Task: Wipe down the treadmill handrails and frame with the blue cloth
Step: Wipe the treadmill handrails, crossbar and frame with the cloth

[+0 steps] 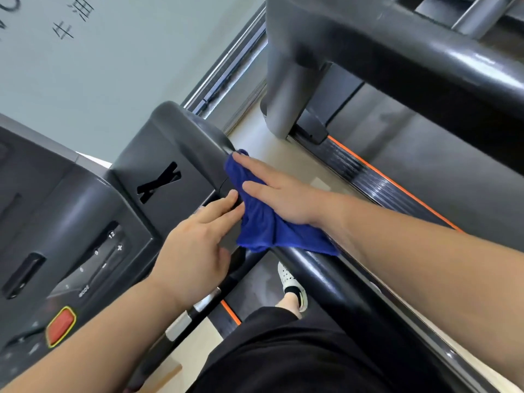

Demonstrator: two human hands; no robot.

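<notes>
Faintly, treadmill console (85,222) reads 12, 9 and perhaps MODE.

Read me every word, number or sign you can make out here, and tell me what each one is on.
"12": on the console panel, upper end of its strip.
"9": same strip.
"6": same strip.
"+": same panel, beside the numbers.
"MODE": same panel, lower end.
Dark characters on the wall: tilted and cut off, not surely readable.
Red button: no readable text.

Right hand (279,194) flat on blue cloth (263,231) over black handrail (326,279), left hand (195,251) just beside it at the console (170,143)
</notes>
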